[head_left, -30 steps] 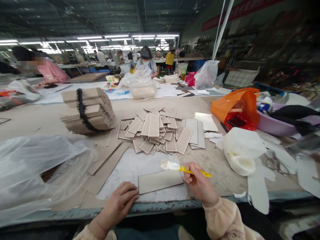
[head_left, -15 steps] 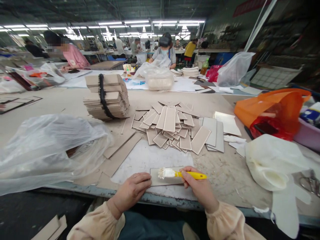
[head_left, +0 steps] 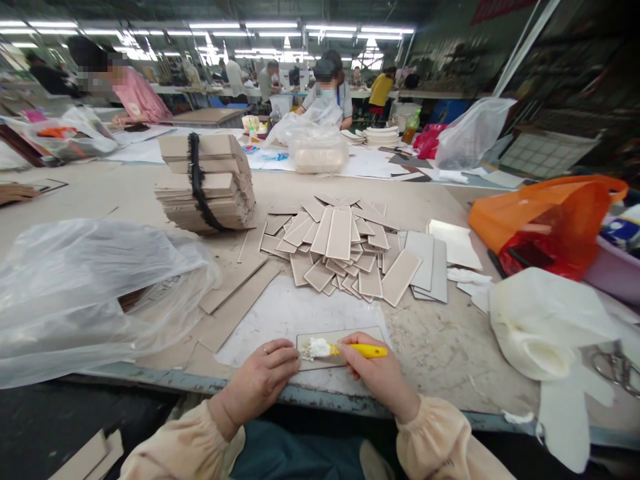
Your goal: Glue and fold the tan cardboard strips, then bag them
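Greyboard, a small rectangular card (head_left: 361,335), lies flat at the near edge of the tabletop (head_left: 450,353), at 6 o'clock in my view, on a white glue-smeared sheet (head_left: 300,310). My left hand (head_left: 265,379) grasps nothing: its fingertips press down on the card's left end. My right hand (head_left: 379,377) is clenched around the yellow handle of a glue brush (head_left: 350,349), whose white, loaded bristles rest on the card near its left end.

I judge the card light, stiff and thin. It would skate on the sheet unless pinned, and once wet it will be tacky on top. The dry edges and short ends look like the places to take it, lifted with a fingernail from below rather than pinched across the face. The brush is light too, and its handle gives a sure grip well behind the bristles.

At 12 o'clock from the card, near but apart, spreads a loose pile of similar cards (head_left: 345,250). At 11 o'clock stands a bundled stack of board (head_left: 220,193), tied with a black band. Two long board strips (head_left: 235,293) lie at 10 o'clock, and a crumpled clear plastic bag (head_left: 90,293) fills 9 o'clock. At 3 o'clock sits a white plastic bag (head_left: 545,320), with scissors (head_left: 613,367) beyond it and an orange bag (head_left: 540,213) at 2 o'clock. Other people work at far tables. Nothing lies between my hands and the card. The pile's nearest cards are the closest things that a wide brush sweep could catch.
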